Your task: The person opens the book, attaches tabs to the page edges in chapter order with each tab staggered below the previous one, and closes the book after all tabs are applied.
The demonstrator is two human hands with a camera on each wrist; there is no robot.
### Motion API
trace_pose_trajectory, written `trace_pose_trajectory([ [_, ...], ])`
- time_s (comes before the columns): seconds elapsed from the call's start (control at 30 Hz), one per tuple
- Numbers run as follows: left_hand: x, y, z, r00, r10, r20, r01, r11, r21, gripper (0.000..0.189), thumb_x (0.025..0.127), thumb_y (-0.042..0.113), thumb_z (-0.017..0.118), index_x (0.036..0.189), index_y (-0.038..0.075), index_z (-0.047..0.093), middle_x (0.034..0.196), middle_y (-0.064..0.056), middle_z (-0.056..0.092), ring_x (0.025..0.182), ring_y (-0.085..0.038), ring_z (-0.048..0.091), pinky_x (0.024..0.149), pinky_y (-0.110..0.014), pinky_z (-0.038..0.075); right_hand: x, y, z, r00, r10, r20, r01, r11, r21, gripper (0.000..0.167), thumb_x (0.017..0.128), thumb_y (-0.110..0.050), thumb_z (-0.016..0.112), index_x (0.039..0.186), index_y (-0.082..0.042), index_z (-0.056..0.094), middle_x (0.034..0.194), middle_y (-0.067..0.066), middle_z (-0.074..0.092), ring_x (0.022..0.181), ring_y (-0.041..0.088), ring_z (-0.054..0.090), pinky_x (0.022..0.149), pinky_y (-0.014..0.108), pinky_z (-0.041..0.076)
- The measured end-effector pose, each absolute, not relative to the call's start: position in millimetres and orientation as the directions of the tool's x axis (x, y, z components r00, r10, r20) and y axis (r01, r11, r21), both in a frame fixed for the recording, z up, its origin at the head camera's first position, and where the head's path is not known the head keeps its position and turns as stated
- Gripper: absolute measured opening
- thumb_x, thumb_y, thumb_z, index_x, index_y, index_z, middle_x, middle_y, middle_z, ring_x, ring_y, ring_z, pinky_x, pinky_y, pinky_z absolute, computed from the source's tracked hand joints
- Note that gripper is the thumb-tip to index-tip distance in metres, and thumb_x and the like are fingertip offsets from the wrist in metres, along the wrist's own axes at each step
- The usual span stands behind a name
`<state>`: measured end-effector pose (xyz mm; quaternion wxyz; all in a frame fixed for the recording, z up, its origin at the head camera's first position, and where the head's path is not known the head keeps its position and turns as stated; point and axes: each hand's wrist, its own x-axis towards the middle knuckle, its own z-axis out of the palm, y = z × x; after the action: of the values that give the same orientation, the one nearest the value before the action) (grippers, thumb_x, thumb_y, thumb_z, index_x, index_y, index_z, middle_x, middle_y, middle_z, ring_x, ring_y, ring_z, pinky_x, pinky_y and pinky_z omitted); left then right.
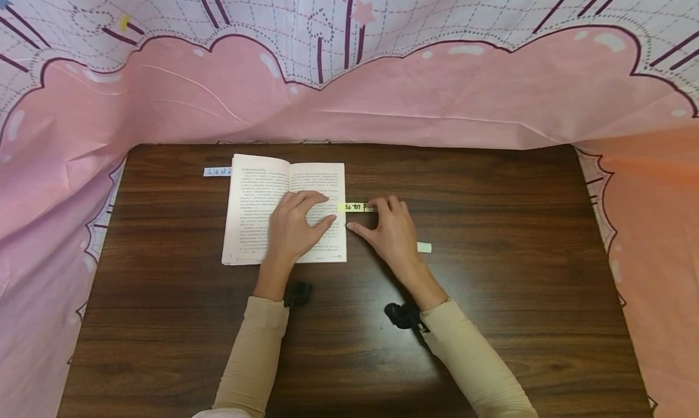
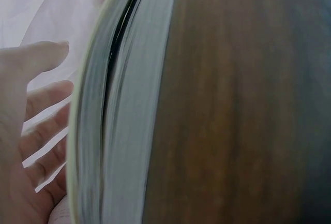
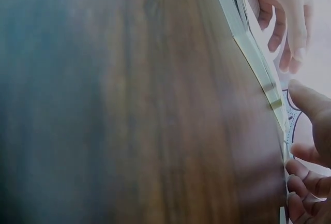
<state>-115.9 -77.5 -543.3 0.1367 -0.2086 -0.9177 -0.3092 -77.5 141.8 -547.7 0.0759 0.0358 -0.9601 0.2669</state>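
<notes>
An open book with printed pages lies on the table, its page edges close up in the left wrist view. My left hand rests on the right-hand page, thumb and fingers spread apart. A yellow sticky strip with dark handwriting overlaps that page's outer edge and sticks out to the right. At the strip's outer end, the fingertips of my right hand touch it. The right thumb stands apart from the fingers, near the book's edge.
A pale blue strip with writing sticks out from the book's left side. Beside my right wrist, a pale green strip lies partly covered by the hand. Pink patterned cloth hangs behind the dark wooden table and along its sides.
</notes>
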Motion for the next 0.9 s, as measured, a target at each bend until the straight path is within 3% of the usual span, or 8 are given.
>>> trace_pose_trajectory([
  [0.6,-117.2,-78.0,-544.2,-0.876,0.305,0.374,0.47,0.718,0.514,0.035,0.082,0.037,0.08,0.111,0.016,0.076,0.114,0.001,0.072,0.104,-0.023,0.062,0.091,-0.038,0.05,-57.7,123.7,-546.7,-0.98,-0.08,0.181,-0.166,0.831,-0.531,0.051,0.077,-0.056,0.079,0.103,-0.011,0.075,0.094,0.006,0.061,0.081,0.026,0.053,0.073,0.041,0.045],
  [0.9,-117.3,-78.6,-545.6,-0.88,0.297,0.371,0.463,0.715,0.525,0.035,0.082,0.036,0.08,0.11,0.016,0.076,0.113,0.001,0.072,0.104,-0.023,0.062,0.09,-0.038,0.05,-55.7,122.2,-548.8,-0.97,-0.105,0.22,-0.212,0.811,-0.545,0.051,0.08,-0.054,0.077,0.108,-0.012,0.078,0.094,0.003,0.064,0.077,0.022,0.053,0.068,0.037,0.042],
])
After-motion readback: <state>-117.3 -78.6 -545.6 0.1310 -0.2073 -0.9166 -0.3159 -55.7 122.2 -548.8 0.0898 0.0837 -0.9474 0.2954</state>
